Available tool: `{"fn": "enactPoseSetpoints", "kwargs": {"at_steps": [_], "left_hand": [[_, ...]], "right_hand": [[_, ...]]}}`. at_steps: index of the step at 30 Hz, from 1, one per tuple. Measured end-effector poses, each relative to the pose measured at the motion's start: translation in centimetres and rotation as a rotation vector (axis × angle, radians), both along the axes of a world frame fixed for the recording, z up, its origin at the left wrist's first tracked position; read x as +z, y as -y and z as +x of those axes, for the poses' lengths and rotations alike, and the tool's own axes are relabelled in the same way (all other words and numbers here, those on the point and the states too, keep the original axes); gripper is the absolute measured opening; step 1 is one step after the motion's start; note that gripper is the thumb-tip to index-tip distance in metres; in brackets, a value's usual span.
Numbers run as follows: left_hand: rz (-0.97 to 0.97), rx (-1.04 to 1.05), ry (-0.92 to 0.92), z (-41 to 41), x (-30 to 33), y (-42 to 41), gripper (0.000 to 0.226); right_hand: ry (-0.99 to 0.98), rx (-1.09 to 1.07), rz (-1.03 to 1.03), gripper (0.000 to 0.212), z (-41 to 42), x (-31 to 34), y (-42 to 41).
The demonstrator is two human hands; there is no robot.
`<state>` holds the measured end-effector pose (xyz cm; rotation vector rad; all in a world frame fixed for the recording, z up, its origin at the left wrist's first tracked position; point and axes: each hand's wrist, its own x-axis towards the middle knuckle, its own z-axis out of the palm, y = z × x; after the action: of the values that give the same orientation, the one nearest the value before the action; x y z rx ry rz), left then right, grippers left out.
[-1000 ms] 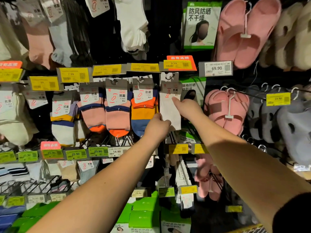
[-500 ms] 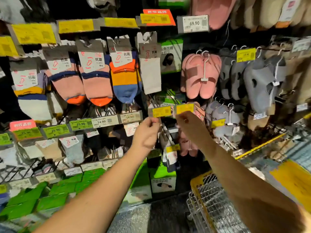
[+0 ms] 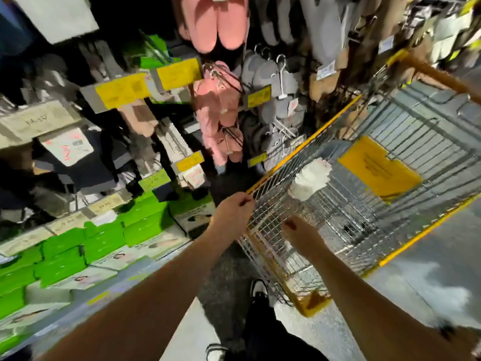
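A wire cart (image 3: pixel 307 142) with yellow rims fills the right half of the view and stands on the grey floor (image 3: pixel 429 277). Left of it runs a display rack, blurred by motion. Rows of green boxes (image 3: pixel 104 238) lie along its low shelf. Pink slippers (image 3: pixel 218 24) and grey slippers (image 3: pixel 268 74) hang above them, among yellow tags (image 3: pixel 122 89). A yellow panel (image 3: pixel 377 170) sits flat against the cart's far wire wall.

The white socks (image 3: pixel 309 178) are a folded pack inside the cart's outline, just beside its left rim. They are clear of both hands, up and ahead of the right one. The blur does not show whether they rest on the wire or hang in the air.

The left grip (image 3: pixel 234 212) is at the cart's near left corner, its fingers curled close to the rim. I cannot tell whether it grasps the wire. The right grip (image 3: pixel 299 230) hangs over the near end of the basket, clenched with fingers tucked under and nothing in it. Below, a black-and-white shoe (image 3: pixel 259 289) stands on the floor by the cart's base.
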<state>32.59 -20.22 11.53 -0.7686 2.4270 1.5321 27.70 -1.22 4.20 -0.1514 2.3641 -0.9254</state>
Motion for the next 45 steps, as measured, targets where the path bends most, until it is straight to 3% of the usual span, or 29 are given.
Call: {"fn": "enactPoseSetpoints", "kwargs": {"at_steps": [6,11,14,16,20,22,25,30,37,42,45], "left_hand": [[0.056,-0.171,0.17,-9.5,-6.3,-5.1,0.024],[0.115,-0.22,0.304,-18.6,-13.8,-8.7,0.032],[0.163,-0.182,0.358,-22.8,-17.3,-10.4,0.029],[0.178,-0.19,0.367,-25.3,-20.2,-11.4,0.032],[0.321,0.011,0.394,-29.2,-24.7,-13.3,0.047],[0.413,0.108,0.369,-30.5,-25.2,-13.8,0.042],[0.54,0.224,0.307,-31.9,-26.9,-14.1,0.036],[0.656,0.415,0.379,-33.3,-28.0,-14.4,0.033],[0.709,0.311,0.361,-34.0,-28.8,-14.3,0.027],[0.594,0.228,0.309,-33.4,-27.5,-14.6,0.036],[0.588,0.167,0.293,-32.5,-25.6,-14.5,0.015]], "right_hand": [[0.193,-0.252,0.032,0.031,-7.9,-6.0,-5.4],[0.426,-0.679,-0.217,0.013,-15.9,-12.2,-8.7],[0.465,-0.817,-0.298,0.017,-20.4,-16.0,-9.3],[0.49,-0.854,-0.354,0.019,-23.3,-18.1,-9.2],[0.529,-0.95,-0.487,0.019,-28.1,-21.8,-8.6],[0.559,-0.976,-0.563,0.026,-29.8,-23.2,-8.3],[0.611,-0.978,-0.623,0.055,-31.6,-24.9,-7.8],[0.715,-1.067,-0.664,0.055,-33.2,-25.6,-7.3],[0.758,-1.018,-0.818,0.066,-34.2,-25.0,-6.3],[0.648,-0.978,-0.941,0.038,-34.0,-24.3,-6.3],[0.616,-1.007,-0.913,0.033,-32.6,-22.8,-6.4]]}}
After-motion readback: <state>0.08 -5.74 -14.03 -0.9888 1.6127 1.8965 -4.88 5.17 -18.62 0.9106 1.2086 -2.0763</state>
